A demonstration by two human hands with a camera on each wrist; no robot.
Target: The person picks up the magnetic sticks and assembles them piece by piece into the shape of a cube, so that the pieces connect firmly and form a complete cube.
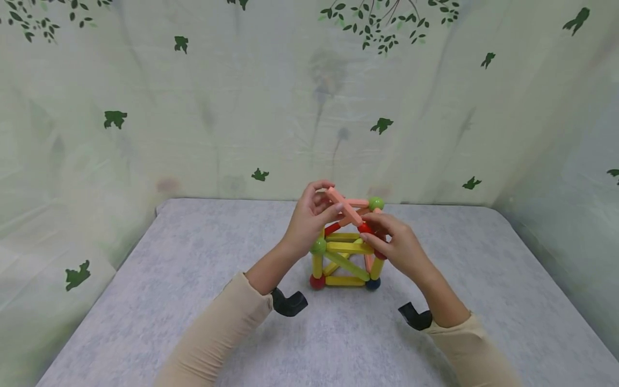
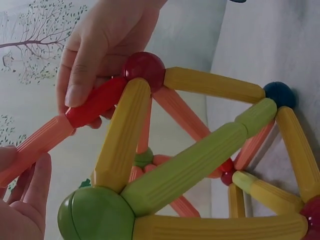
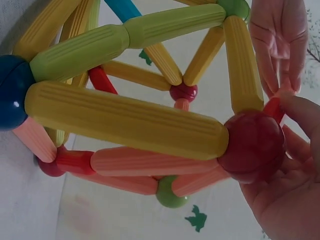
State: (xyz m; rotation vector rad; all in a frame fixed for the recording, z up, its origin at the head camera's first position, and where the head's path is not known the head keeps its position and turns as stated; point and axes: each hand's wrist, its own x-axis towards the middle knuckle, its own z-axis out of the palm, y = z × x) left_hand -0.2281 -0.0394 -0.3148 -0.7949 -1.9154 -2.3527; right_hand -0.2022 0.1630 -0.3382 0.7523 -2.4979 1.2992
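A frame of toy building sticks and balls stands on the table, with yellow sticks, a green stick and a dark blue ball. My left hand holds a pink stick slantwise above the frame's top. Joined to its lower end is a short red stick, which my right hand pinches between thumb and fingers. The red stick's other end meets the dark red ball at the frame's upper right corner. A green ball forms the upper left corner.
The grey-white table extends around the frame. Behind it hangs a pale cloth printed with leaves and branches. Black curved pieces sit at both wrists.
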